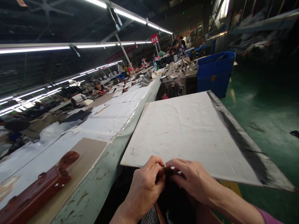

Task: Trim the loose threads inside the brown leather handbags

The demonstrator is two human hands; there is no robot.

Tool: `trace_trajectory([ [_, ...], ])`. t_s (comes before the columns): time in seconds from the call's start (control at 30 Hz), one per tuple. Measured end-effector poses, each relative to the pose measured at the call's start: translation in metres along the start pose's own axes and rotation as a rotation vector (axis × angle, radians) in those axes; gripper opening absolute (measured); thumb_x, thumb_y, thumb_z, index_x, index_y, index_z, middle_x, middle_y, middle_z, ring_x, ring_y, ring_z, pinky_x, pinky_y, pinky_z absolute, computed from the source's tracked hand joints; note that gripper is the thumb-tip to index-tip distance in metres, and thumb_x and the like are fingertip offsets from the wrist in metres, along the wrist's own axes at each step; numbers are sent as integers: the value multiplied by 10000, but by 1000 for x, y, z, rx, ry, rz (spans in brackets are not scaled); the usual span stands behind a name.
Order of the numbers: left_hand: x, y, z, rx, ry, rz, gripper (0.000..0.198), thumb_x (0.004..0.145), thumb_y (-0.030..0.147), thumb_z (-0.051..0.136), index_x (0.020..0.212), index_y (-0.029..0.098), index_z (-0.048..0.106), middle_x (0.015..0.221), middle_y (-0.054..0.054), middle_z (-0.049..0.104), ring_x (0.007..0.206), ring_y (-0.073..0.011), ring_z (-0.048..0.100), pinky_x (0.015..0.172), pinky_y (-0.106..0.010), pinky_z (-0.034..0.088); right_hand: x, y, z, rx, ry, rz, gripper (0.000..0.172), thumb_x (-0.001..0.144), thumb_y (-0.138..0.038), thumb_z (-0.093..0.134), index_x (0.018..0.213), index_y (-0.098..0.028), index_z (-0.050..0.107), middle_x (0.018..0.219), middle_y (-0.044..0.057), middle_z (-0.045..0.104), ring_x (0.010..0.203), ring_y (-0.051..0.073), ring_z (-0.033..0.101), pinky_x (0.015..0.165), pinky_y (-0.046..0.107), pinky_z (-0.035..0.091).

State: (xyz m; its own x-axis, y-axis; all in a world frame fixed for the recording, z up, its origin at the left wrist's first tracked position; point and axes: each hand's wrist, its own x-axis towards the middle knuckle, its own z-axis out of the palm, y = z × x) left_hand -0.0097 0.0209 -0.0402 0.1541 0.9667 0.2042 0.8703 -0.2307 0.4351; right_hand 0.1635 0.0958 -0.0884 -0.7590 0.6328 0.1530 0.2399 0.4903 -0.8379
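My left hand and my right hand meet at the near edge of a board with a white cover. Both have their fingers curled in a pinch, fingertips almost touching. Whatever lies between them is too small and dark to make out. Below the hands, a narrow brown strip shows against dark material in my lap area. On the long table to the left, a reddish-brown leather piece with a rounded flap rests on a tan sheet.
The long table's pale green edge runs along the left. A blue bin stands past the board, beside a heap of grey-beige pieces. Other people work farther off. Green floor lies to the right.
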Motion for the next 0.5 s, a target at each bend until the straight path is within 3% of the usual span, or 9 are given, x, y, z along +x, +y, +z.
trace_trajectory([
  [0.1, 0, 0, 2, -1, 12, 16, 185, 859, 35, 478, 772, 188, 534, 973, -40, 605, 802, -147, 611, 675, -234, 485, 3, -3, -5, -182, -11, -52, 276, 853, -83, 542, 1056, -252, 625, 1022, 1, 668, 871, 166, 647, 722, 261, 424],
  [0.3, -3, -3, 4, 37, 23, 21, 191, 852, 17, 458, 813, 181, 547, 961, -55, 598, 788, -166, 601, 642, -253, 480, 14, -16, -7, -509, -35, -113, 148, 853, -117, 620, 965, -213, 615, 895, 10, 644, 743, 196, 631, 560, 295, 313],
  [0.5, -6, -1, 4, 15, 60, 18, 190, 847, 20, 464, 797, 186, 540, 942, -54, 599, 784, -162, 601, 633, -242, 482, 17, -19, 0, -550, 4, -173, 129, 863, -81, 601, 889, -208, 593, 869, 10, 617, 738, 190, 592, 554, 301, 309],
])
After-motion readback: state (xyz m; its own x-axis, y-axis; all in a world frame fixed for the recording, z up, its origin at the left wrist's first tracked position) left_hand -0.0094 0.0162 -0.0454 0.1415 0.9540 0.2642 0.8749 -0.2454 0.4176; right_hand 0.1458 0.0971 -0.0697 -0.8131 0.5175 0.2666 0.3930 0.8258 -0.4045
